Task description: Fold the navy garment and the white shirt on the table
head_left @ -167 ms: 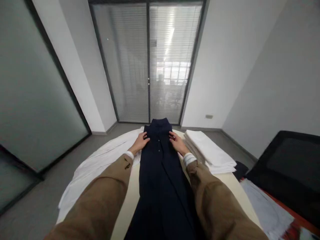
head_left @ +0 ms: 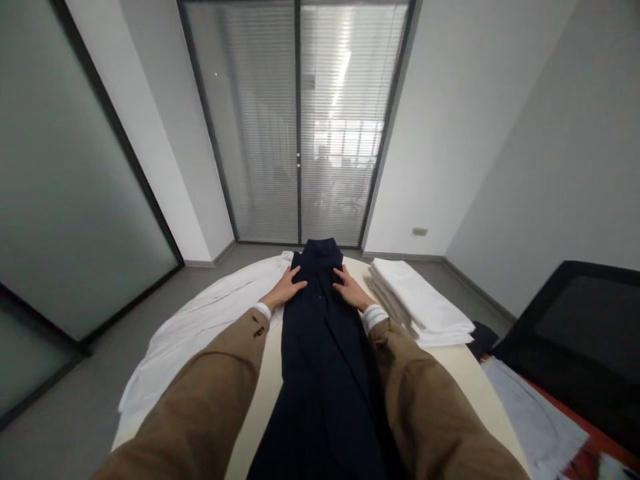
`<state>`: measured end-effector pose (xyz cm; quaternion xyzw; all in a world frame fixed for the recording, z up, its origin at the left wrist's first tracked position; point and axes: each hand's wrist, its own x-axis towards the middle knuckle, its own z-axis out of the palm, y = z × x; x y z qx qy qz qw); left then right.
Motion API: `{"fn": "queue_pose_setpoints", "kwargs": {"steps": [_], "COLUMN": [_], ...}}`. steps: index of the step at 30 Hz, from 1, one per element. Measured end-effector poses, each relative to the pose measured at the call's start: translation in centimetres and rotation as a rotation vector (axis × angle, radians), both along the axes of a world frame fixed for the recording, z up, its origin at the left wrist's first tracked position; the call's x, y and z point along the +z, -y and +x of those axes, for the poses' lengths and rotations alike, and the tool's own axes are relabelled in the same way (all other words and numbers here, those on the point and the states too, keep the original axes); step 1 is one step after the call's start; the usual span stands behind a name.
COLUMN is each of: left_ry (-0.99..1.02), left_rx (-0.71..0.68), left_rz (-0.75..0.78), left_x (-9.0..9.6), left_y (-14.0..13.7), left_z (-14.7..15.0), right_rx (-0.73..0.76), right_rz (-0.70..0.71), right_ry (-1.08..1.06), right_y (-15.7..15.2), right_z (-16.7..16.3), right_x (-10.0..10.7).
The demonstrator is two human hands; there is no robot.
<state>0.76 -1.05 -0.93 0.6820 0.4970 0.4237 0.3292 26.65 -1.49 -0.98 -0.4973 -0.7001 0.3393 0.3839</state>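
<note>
A dark navy buttoned shirt (head_left: pixel 320 347) lies lengthwise along the middle of the table, its collar at the far edge and its lower end running out of view toward me. My left hand (head_left: pixel 286 288) rests on the shirt's left edge below the collar, fingers spread. Opposite it, my right hand (head_left: pixel 350 289) touches the right edge, with its thumb and fingers apart. Both hands lie on the cloth rather than gripping it. Small buttons show down the front between them.
White cloth (head_left: pixel 200 327) is spread over the table's left side. A stack of folded white cloths (head_left: pixel 423 300) sits at the right on the pale round table (head_left: pixel 463 373). Beyond stands a black mesh chair (head_left: pixel 580 333) with a grey-white cloth (head_left: pixel 533 413) beside it. Glass doors (head_left: pixel 300 133) are ahead.
Both hands have moved slightly inward and a little toward me along the shirt. Their fingers look more spread, and the upper shirt appears slightly narrower.
</note>
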Motion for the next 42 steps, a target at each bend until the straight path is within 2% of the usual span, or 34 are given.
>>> {"fn": "queue_pose_setpoints", "kwargs": {"steps": [3,9,11,13,16,18,20,21,23,25,27,30,32,34,36,39,42], "left_ry": [-0.118,-0.243,-0.256,-0.268,-0.280,-0.296,-0.340,-0.370,-0.418,-0.437,-0.438,-0.428,-0.440,-0.483,-0.538,-0.590,-0.624], "left_rx": [-0.001,-0.038,-0.014,-0.054,-0.146,-0.185,-0.214,-0.223,-0.245,-0.273,-0.294,-0.278,-0.277,-0.297,-0.321,-0.311,-0.234], "left_rz": [0.009,0.201,0.164,0.088,0.025,0.065,0.138,0.170,0.202,0.191,0.163,0.144,0.156,0.182,0.209,0.235,0.267], "left_x": [-0.2,0.7,1.1,1.3,1.1,0.7,0.1,-0.3,-0.9,-1.4,-1.7,-1.6,-1.4,-1.2,-1.2,-1.4,-1.7], "left_y": [2.0,8.5,11.0,13.5,16.7,18.3,19.4,19.8,20.2,20.4,20.4,20.6,20.8,21.0,21.3,21.4,21.3], "left_z": [0.3,1.2,1.3,1.2,0.4,-0.2,-0.8,-1.0,-1.2,-1.3,-1.4,-1.4,-1.5,-1.6,-1.6,-1.6,-1.6], "right_rx": [0.068,0.082,0.081,0.063,0.096,0.189,0.336,0.418,0.521,0.519,0.504,0.490,0.426,0.357,0.325,0.383,0.497], "right_rz": [-0.090,0.001,0.035,0.045,-0.155,-0.355,-0.455,-0.448,-0.333,-0.212,-0.195,-0.376,-0.519,-0.593,-0.616,-0.623,-0.569], "right_ry": [0.138,0.307,0.342,0.384,0.389,0.319,0.226,0.194,0.166,0.139,0.038,-0.307,-0.550,-0.655,-0.581,-0.222,0.126], "right_y": [1.3,5.0,6.7,8.7,12.2,14.8,17.4,18.8,21.2,23.2,24.6,25.4,25.5,25.6,25.8,25.9,25.6], "right_z": [-0.2,-1.1,-1.7,-2.3,-3.1,-3.6,-4.1,-4.4,-5.2,-5.9,-6.5,-6.2,-5.4,-4.5,-3.5,-2.1,-0.7], "right_x": [-0.3,1.6,2.5,3.1,3.7,4.0,4.1,4.1,4.0,3.8,3.8,4.2,4.7,4.9,4.8,4.2,4.0]}}
